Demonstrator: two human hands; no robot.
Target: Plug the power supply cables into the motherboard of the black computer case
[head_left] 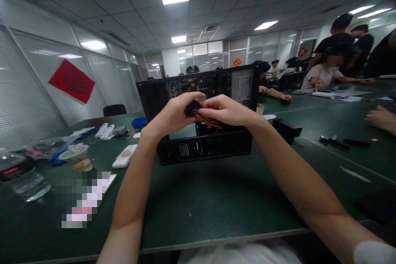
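Observation:
An open black computer case [204, 148] stands on the dark green table [198, 198], its inside facing me with a circuit board at the back. Both my hands are raised in front of it and meet at its middle. My left hand [176, 113] is closed around a small black connector [189, 109]. My right hand [225, 111] pinches the same connector's bundle of red and yellow wires [210, 121], which runs down into the case. What the wires join to inside is hidden by my hands.
On the left lie a plastic water bottle [23, 177], a lidded cup [77, 157], a white phone-like object [124, 156], a blue tray [138, 122] and plastic bags. Black tools [332, 140] and a black box [286, 128] lie right. Other people sit at tables at the back right.

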